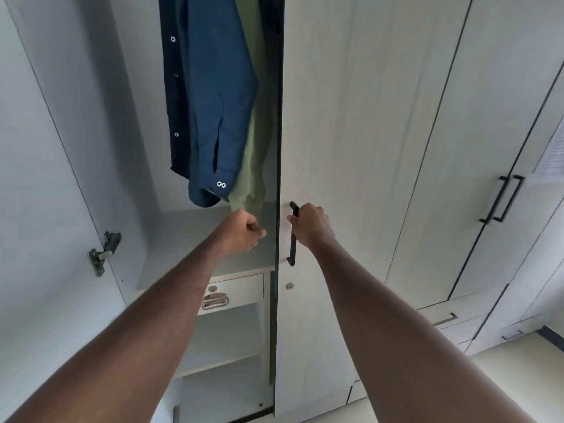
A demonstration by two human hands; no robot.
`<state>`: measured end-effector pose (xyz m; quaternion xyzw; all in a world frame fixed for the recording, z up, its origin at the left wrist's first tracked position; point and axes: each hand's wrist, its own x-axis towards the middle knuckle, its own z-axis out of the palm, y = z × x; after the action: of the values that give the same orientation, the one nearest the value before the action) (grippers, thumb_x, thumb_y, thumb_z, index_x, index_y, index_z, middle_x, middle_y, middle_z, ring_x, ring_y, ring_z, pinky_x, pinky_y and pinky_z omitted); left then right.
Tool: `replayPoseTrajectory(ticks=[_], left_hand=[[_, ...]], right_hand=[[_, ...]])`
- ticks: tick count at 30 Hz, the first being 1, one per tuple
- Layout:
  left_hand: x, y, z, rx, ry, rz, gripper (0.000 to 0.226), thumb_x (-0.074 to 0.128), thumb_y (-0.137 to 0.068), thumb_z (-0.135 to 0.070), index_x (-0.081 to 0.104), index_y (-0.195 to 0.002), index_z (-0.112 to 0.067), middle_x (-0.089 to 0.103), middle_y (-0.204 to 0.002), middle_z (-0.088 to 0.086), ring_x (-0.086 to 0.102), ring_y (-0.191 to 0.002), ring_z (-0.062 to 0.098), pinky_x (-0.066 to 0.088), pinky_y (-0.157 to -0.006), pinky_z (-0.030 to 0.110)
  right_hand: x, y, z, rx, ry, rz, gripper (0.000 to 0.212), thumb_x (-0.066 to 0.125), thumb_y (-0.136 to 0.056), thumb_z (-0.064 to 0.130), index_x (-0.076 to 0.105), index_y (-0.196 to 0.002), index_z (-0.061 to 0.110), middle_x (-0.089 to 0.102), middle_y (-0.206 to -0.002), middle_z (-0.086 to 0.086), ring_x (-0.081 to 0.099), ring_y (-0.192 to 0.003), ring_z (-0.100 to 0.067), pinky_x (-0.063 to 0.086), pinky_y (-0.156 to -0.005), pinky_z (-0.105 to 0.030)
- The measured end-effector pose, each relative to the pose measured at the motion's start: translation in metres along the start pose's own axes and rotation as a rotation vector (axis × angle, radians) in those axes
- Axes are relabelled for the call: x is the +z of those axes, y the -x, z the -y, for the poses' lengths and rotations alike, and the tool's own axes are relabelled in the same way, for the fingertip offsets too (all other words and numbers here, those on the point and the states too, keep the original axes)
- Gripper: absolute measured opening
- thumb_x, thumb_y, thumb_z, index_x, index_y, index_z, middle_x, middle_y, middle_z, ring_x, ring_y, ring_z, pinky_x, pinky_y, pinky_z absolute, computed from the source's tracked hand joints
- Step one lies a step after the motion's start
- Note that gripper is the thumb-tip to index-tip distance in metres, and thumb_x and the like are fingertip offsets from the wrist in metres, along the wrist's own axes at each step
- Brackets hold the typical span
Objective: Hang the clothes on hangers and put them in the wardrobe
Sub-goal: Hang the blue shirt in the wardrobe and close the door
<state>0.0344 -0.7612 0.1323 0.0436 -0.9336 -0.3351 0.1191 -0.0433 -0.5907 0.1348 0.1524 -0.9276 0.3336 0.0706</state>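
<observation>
A dark blue shirt [210, 96] with white buttons hangs inside the open wardrobe, with an olive green garment [253, 166] hanging behind it to the right. Their hangers are out of view above. My right hand [311, 225] grips the black bar handle [293, 239] of the right wardrobe door [351, 123], which stands almost closed. My left hand [244, 232] is curled into a loose fist just below the green garment's hem, in front of the inner shelf [195, 239], holding nothing visible.
The left door [39, 178] stands open with a metal hinge [102, 253] on it. Below the shelf is a drawer [232, 293] with a metal handle and lock, then lower shelves. More closed wardrobe doors with black handles [503, 198] stand to the right.
</observation>
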Motion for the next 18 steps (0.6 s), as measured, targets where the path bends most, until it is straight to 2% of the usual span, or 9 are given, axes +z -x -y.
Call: replayPoseTrajectory(ticks=[4, 8, 13, 16, 18], left_hand=[[-0.005, -0.010, 0.003, -0.002, -0.014, -0.013, 0.028, 0.067, -0.094, -0.023, 0.064, -0.069, -0.011, 0.066, -0.058, -0.003, 0.060, -0.047, 0.002, 0.044, -0.056, 0.021], [-0.007, -0.011, 0.004, 0.003, -0.008, -0.015, 0.027, 0.067, -0.095, -0.021, 0.064, -0.071, -0.011, 0.067, -0.061, -0.002, 0.059, -0.047, 0.000, 0.045, -0.055, 0.019], [-0.013, 0.004, 0.010, -0.023, -0.016, -0.022, 0.028, 0.068, -0.094, -0.023, 0.067, -0.069, -0.011, 0.069, -0.060, -0.002, 0.064, -0.052, 0.009, 0.055, -0.066, 0.031], [-0.024, 0.024, 0.011, -0.024, -0.028, -0.029, 0.029, 0.067, -0.094, -0.022, 0.065, -0.067, -0.014, 0.067, -0.058, -0.005, 0.062, -0.049, 0.004, 0.050, -0.062, 0.027], [-0.034, 0.042, 0.014, -0.024, -0.051, -0.048, 0.030, 0.067, -0.095, -0.023, 0.064, -0.066, -0.017, 0.065, -0.056, -0.008, 0.058, -0.046, -0.002, 0.045, -0.059, 0.024]], right_hand=[[0.008, -0.014, 0.006, 0.014, 0.010, -0.003, 0.033, 0.054, -0.103, 0.033, 0.061, -0.118, 0.005, 0.060, -0.112, -0.016, 0.059, -0.106, -0.037, 0.053, -0.082, -0.045], [0.008, -0.018, 0.000, 0.012, 0.001, 0.026, 0.035, 0.052, -0.103, 0.036, 0.062, -0.113, 0.004, 0.054, -0.098, -0.011, 0.058, -0.097, -0.036, 0.049, -0.075, -0.041], [0.006, -0.011, 0.003, 0.037, 0.027, 0.017, 0.035, 0.051, -0.104, 0.037, 0.061, -0.114, 0.005, 0.057, -0.109, -0.015, 0.058, -0.104, -0.038, 0.049, -0.077, -0.041], [0.003, 0.003, 0.008, 0.053, 0.068, -0.030, 0.034, 0.051, -0.104, 0.034, 0.062, -0.115, 0.004, 0.061, -0.107, -0.016, 0.061, -0.102, -0.037, 0.053, -0.077, -0.043], [0.004, 0.016, 0.012, 0.058, 0.082, -0.071, 0.032, 0.053, -0.104, 0.031, 0.063, -0.114, 0.002, 0.061, -0.097, -0.013, 0.062, -0.094, -0.034, 0.056, -0.072, -0.043]])
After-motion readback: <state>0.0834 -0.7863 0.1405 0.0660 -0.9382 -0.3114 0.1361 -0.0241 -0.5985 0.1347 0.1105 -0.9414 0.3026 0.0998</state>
